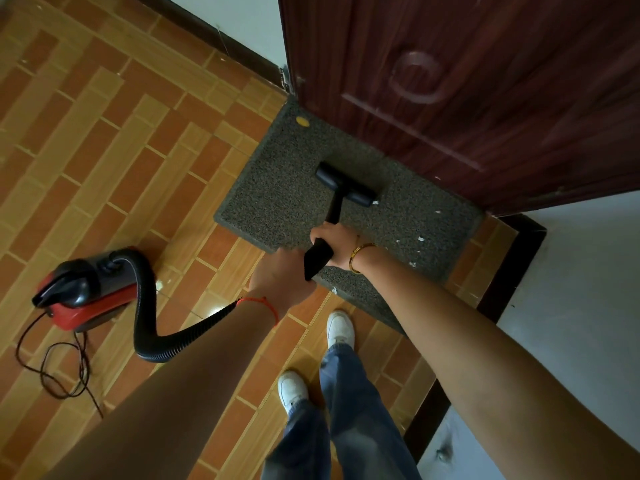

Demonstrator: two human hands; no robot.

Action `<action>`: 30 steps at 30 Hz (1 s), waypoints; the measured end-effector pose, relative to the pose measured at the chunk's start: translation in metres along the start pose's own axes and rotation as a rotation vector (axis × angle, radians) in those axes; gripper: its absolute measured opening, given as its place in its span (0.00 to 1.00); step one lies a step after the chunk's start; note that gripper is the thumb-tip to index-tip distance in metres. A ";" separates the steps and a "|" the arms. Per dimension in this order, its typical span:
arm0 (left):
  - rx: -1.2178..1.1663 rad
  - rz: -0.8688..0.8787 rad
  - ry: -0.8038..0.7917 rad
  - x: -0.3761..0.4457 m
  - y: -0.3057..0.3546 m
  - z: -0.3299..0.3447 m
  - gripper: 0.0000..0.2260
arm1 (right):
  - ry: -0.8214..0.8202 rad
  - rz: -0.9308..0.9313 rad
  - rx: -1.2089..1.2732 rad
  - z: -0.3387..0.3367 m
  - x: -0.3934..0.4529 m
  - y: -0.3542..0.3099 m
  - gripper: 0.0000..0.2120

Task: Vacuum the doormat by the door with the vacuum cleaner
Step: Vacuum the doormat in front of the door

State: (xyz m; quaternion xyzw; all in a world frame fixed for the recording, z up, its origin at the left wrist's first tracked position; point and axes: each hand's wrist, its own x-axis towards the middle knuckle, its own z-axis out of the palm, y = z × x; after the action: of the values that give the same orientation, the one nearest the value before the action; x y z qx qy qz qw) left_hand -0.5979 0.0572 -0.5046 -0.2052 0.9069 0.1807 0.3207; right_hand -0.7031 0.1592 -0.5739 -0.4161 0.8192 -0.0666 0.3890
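1. Both forearms reach in from six o'clock; below them stand two white shoes (317,358) and jeans.
2. Right hand (334,244) wraps its grip round the black wand (327,233).
3. Left hand (282,280) seems curled on the wand's lower end, though the fingers are partly hidden.
4. Nozzle head (345,184) rests on the grey doormat (277,192), which lies against the door (467,91) at one o'clock.
5. Red vacuum cleaner (81,289) sits on the tiled floor (104,150) at nine o'clock, its hose (145,306) looping to the hands.
6. White scraps (420,238) dot the mat's right side.

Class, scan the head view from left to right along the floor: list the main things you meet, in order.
Power cord → red vacuum body → black hose → left hand → right hand → white scraps on the doormat.
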 end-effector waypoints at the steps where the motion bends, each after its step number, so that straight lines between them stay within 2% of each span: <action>1: 0.002 -0.003 0.000 -0.007 -0.004 0.003 0.07 | -0.004 -0.003 0.005 0.006 -0.003 -0.006 0.05; 16: 0.083 0.019 -0.034 -0.105 -0.061 0.050 0.10 | 0.000 0.034 0.056 0.089 -0.056 -0.089 0.04; 30: 0.115 0.013 -0.054 -0.158 -0.089 0.074 0.07 | -0.023 0.039 0.129 0.126 -0.088 -0.137 0.04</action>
State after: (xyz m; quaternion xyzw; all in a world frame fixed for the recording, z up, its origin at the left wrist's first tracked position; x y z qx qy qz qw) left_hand -0.4046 0.0558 -0.4722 -0.1758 0.9081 0.1357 0.3551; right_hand -0.4982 0.1624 -0.5498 -0.3747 0.8167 -0.1069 0.4256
